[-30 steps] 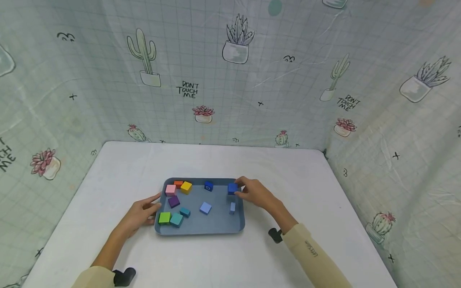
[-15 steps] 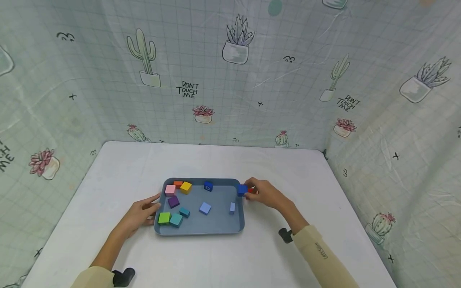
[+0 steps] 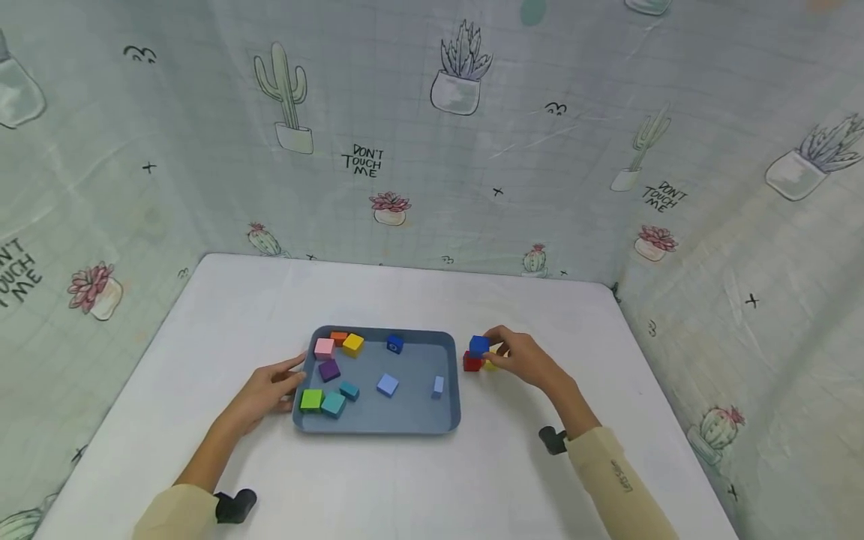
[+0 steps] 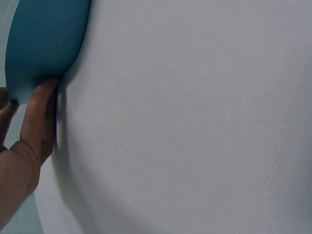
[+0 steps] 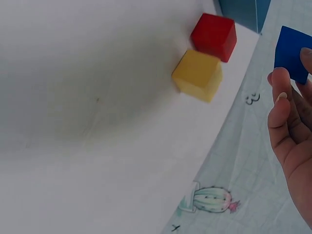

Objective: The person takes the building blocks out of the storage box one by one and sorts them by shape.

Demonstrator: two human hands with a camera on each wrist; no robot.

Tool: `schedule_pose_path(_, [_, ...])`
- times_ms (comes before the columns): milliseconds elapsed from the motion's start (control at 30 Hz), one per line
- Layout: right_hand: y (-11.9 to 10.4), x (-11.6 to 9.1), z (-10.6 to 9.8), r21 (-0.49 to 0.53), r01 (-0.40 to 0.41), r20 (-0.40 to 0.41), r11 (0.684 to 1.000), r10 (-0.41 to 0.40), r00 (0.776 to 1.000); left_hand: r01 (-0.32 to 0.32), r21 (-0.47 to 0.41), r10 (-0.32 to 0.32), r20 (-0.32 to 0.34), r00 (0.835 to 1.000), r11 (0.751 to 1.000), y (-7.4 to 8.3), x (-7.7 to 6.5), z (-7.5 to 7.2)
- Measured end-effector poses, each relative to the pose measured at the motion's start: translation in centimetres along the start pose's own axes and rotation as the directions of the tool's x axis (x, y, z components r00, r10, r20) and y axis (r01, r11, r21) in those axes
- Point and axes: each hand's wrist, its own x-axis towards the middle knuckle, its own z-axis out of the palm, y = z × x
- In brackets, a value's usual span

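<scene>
My right hand (image 3: 523, 356) pinches a blue cube (image 3: 479, 346) between thumb and fingers. In the head view that cube overlaps a red cube (image 3: 472, 362). The right wrist view shows the blue cube (image 5: 291, 51) held apart from the red cube (image 5: 214, 36) and a yellow cube (image 5: 198, 74), which sit side by side on the table. At the left, my left hand (image 3: 265, 390) touches the blue-grey tray (image 3: 378, 433) with extended fingers. Its fingertips (image 4: 46, 87) rest low against the tray's outer wall in the left wrist view, with the thumb near the rim.
Inside the tray, pink (image 3: 324, 348), purple (image 3: 329, 370), green (image 3: 311, 400) and teal (image 3: 334, 405) blocks, among others, cluster at the left. A light blue block (image 3: 388, 385) lies mid-tray. The white table (image 3: 607, 330) meets a printed cloth (image 3: 567, 187) behind.
My right hand has carried the blue cube from over the tray's right end out past the rim, rightward. The red and yellow cubes have come into sight. My left hand stays at the tray.
</scene>
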Motion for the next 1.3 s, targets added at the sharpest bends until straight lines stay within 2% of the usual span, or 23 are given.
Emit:
schedule_pose_path(267, [2.1, -0.5, -1.2, -0.043, -0.037, -0.044, 0.998, 0.035, 0.998, -0.008, 0.022, 0.008, -0.001, 1.000, 1.000, 0.8, 0.1, -0.1])
schedule_pose_path(867, [5.3, -1.2, -1.9, -0.064, -0.115, -0.039, 0.991, 0.113, 0.993, 0.002, 0.013, -0.002, -0.007, 1.000, 1.000, 0.6, 0.1, -0.2])
schedule_pose_path(1300, [6.8, -1.2, -1.1, -0.042, -0.208, 0.055, 0.977, 0.211, 0.976, 0.031, 0.002, -0.031, -0.007, 1.000, 1.000, 0.5, 0.1, 0.0])
